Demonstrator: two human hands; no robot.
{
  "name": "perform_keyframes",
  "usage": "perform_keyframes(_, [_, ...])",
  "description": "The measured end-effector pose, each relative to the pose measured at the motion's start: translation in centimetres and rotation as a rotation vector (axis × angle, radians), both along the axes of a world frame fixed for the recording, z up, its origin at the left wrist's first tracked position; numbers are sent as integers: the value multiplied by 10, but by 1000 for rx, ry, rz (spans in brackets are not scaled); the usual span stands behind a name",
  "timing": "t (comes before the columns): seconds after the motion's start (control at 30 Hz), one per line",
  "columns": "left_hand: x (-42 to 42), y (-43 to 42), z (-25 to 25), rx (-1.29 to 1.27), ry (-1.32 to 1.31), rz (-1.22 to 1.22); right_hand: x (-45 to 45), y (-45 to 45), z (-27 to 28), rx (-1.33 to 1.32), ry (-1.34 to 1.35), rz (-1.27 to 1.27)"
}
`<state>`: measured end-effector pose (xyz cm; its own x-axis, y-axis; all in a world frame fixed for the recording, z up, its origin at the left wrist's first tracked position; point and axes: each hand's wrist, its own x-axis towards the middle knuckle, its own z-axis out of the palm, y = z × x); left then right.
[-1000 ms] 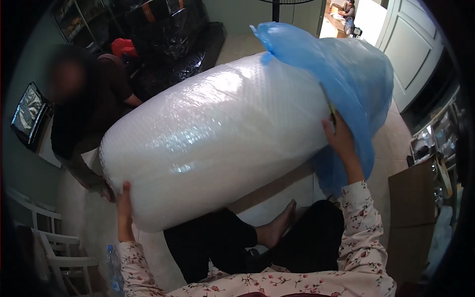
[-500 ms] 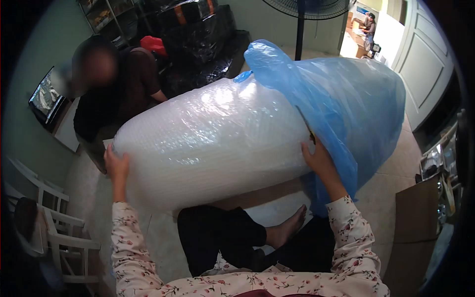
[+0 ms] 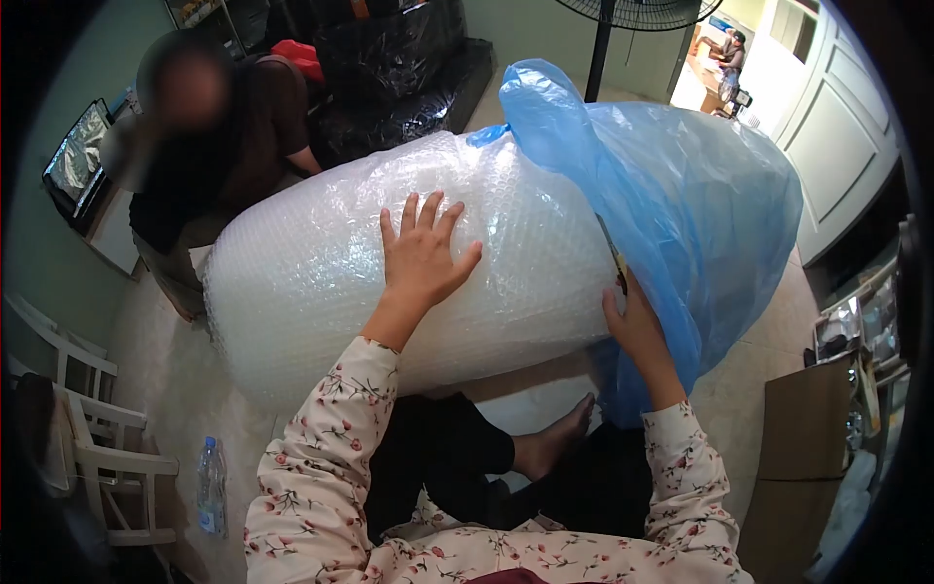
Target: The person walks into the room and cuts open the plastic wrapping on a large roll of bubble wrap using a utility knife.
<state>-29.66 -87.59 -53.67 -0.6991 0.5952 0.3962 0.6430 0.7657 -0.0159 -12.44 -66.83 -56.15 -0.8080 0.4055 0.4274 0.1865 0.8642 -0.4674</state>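
Note:
A big roll of bubble wrap (image 3: 321, 263) lies across the floor before me, its right part covered by a blue plastic bag (image 3: 725, 204). My left hand (image 3: 425, 251) rests flat on top of the roll, fingers spread, holding nothing. At the bag's edge, my right hand (image 3: 637, 316) is closed around scissors (image 3: 619, 261), whose blades point up and away along the wrap. The bag's loose edge hides some of the right hand's fingers.
Beyond the roll's left end a person (image 3: 233, 146) bends near it. White chairs (image 3: 107, 457) and a water bottle (image 3: 210, 492) are at lower left. A standing fan (image 3: 598, 58) is behind, a cardboard box (image 3: 803, 428) at right, and black-wrapped goods (image 3: 389, 88) at the back.
My left hand has left the roll's left end and moved right onto its top, now spread flat. The right hand stays at the bag's edge with the scissors. The water bottle has come into view.

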Motion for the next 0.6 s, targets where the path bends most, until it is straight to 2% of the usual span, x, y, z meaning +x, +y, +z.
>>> perform_keyframes(0.07, [4,5,10,-24,-81,85,7,-9,8,-116,-21,64])
perform_keyframes(0.2, [7,5,12,21,-102,68,24,-53,28,-102,-175,114])
perform_keyframes(0.27, [9,2,14,40,-85,67,31,-75,31,-175,-320,120])
perform_keyframes(0.3, [9,2,13,35,-102,76,32,-82,28,-118,-274,149])
perform_keyframes(0.43, [7,1,11,74,-127,58,30,-118,40,-207,-242,124])
perform_keyframes(0.5, [5,-1,11,72,-137,50,24,-131,36,-61,-441,43])
perform_keyframes(0.6, [7,-5,12,82,-138,-1,18,-136,26,-18,-493,-103])
